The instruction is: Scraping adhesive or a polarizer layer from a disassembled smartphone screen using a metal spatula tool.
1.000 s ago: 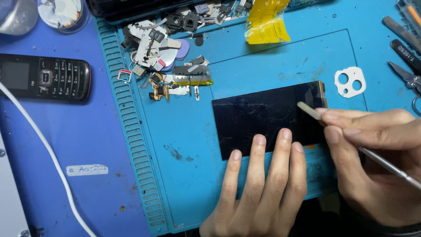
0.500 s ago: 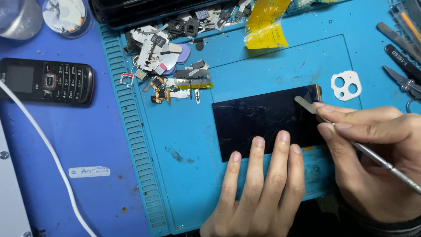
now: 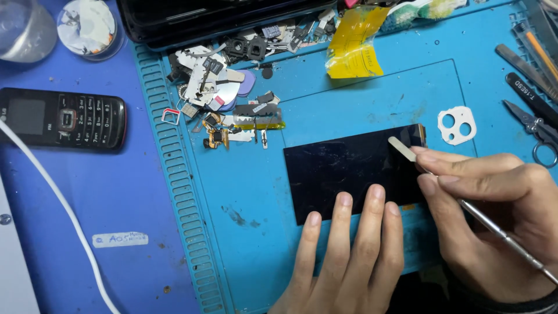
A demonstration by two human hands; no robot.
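A black smartphone screen panel [image 3: 349, 171] lies flat on the teal repair mat [image 3: 244, 232]. My left hand [image 3: 349, 256] rests palm down, three fingertips pressing on the panel's near edge. My right hand [image 3: 494, 221] grips a thin metal spudger [image 3: 442, 186] like a pen; its flat pale tip lies on the panel's upper right part, close to the right edge.
A white camera-lens frame [image 3: 457, 125] lies right of the panel. Several small phone parts and flex cables [image 3: 226, 99] are piled at the back, with a yellow plastic bag [image 3: 351, 52]. Tweezers and scissors [image 3: 532, 87] lie far right. A black keypad phone [image 3: 61, 118] and white cable [image 3: 52, 197] sit left.
The view has shifted slightly. My right hand and the spudger tip have edged a little along the panel's right part; my left hand stays pressed on the near edge.
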